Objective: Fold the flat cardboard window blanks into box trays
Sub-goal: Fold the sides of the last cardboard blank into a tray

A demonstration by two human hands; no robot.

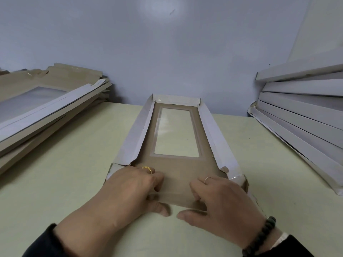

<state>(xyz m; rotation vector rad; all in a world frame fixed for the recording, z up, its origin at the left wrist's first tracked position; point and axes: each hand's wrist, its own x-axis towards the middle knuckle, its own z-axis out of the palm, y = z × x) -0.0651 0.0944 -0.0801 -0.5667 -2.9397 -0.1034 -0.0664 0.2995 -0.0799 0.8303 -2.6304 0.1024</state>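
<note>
The long brown cardboard window blank (178, 169) lay in the middle of the pale yellow-green table (65, 173), its long axis running straight away from the person toward the grey-blue wall (167, 49), the clear rectangular window (176, 134) sitting in the far half. Both long white side flaps were turned up along its left and right edges, and the short far flap stood up too, against the wall end. At the near end, both hands were on the brown end flap: the left hand (130, 190), gold ring showing, curled its fingers over the flap with the thumb under its near edge, and the right hand (220, 199), thin ring and dark bead bracelet, pinched the same flap the same way. Off to the left, a loose stack of flat brown blanks (46, 102) sat on the table, well apart from the work. To the right, a leaning stack of folded white trays (300, 115) rested near the wall.
</note>
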